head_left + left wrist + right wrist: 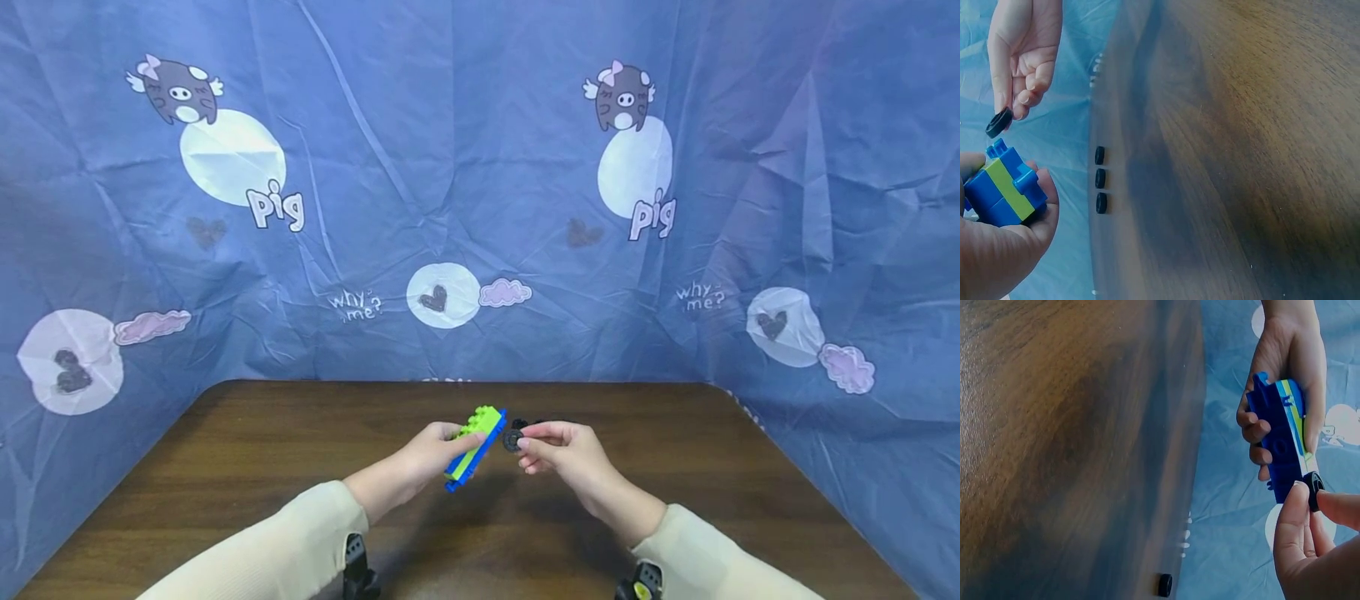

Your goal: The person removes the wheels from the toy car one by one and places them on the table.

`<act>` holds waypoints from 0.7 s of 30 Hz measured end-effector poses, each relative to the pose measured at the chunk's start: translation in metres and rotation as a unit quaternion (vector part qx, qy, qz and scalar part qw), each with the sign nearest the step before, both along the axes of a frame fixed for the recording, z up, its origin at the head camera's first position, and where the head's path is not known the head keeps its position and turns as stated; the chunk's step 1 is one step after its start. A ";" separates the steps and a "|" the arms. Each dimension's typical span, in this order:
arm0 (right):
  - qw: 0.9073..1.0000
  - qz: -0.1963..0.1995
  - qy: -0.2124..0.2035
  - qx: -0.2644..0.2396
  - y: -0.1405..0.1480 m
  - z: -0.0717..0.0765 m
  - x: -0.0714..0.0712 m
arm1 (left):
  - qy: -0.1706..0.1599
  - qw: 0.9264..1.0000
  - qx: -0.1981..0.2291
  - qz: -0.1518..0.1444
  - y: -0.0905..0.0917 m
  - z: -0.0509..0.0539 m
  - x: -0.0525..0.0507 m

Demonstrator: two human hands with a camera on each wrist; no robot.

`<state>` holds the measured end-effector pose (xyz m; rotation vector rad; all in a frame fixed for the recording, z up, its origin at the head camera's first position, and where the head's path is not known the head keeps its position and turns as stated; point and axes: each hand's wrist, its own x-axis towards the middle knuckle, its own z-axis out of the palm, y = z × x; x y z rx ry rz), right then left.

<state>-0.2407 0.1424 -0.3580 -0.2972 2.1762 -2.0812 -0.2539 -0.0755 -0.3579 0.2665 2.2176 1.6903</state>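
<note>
My left hand [427,454] grips a blue and lime-green toy car body [486,419] made of building bricks, tilted and held above the table. Studs show on its green top, and small blue pegs stick out from its side in the left wrist view. Between the thumb and fingers of my right hand [577,462] is a small black toy wheel [512,440]. This wheel [999,123] is just apart from the body [1004,187] in the left wrist view. In the right wrist view the wheel [1314,490] overlaps the end of the blue underside [1277,434].
Three loose black wheels [1100,179] stand in a row near the far edge of the brown wooden table [300,425]. One loose wheel [1165,585] shows low in the right wrist view. A blue printed cloth [465,200] hangs behind the table.
</note>
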 end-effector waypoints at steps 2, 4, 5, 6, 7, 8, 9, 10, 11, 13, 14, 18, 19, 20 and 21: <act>1.000 -0.009 -0.003 0.000 0.001 0.002 -0.002 | 0.002 1.000 0.006 -0.002 -0.001 0.000 0.000; 1.000 -0.017 -0.007 0.001 0.003 0.003 -0.004 | 0.004 1.000 0.012 -0.001 -0.001 -0.001 -0.001; 1.000 -0.020 -0.008 0.001 0.004 0.003 -0.005 | 0.004 1.000 0.014 0.001 -0.002 -0.001 -0.001; 1.000 -0.022 -0.010 0.000 0.005 0.003 -0.006 | 0.006 1.000 0.016 0.003 -0.002 -0.002 -0.001; 1.000 -0.024 -0.012 -0.002 0.006 0.003 -0.007 | 0.005 1.000 0.018 0.006 -0.002 -0.002 -0.001; 1.000 -0.027 -0.014 -0.004 0.008 0.003 -0.009 | 0.003 1.000 0.020 0.009 -0.003 -0.003 -0.001; 0.999 -0.028 -0.015 -0.006 0.009 0.003 -0.010 | 0.001 1.000 0.022 0.012 -0.003 -0.003 0.000; 0.999 -0.033 -0.016 -0.006 0.010 0.003 -0.011 | -0.001 1.000 0.022 0.014 -0.004 -0.004 0.000; 0.999 -0.039 -0.018 -0.007 0.011 0.003 -0.013 | -0.003 1.000 0.022 0.017 -0.004 -0.005 0.000; 0.999 -0.051 -0.019 -0.006 0.014 0.003 -0.017 | -0.007 1.000 0.022 0.021 -0.005 -0.005 0.001; 0.998 -0.057 -0.020 -0.003 0.016 0.003 -0.019 | -0.006 1.000 0.021 0.021 -0.005 -0.006 0.001; 0.996 -0.082 -0.024 0.000 0.025 0.001 -0.028 | -0.005 1.000 0.017 0.015 -0.006 -0.005 0.004; 0.996 -0.089 -0.027 0.000 0.028 0.000 -0.031 | -0.003 1.000 0.017 0.012 -0.006 -0.005 0.005; 0.995 -0.094 -0.029 0.002 0.031 -0.001 -0.033 | -0.002 1.000 0.018 0.009 -0.007 -0.004 0.005; 0.994 -0.101 -0.032 0.005 0.033 -0.001 -0.035 | -0.001 1.000 0.018 0.008 -0.007 -0.003 0.006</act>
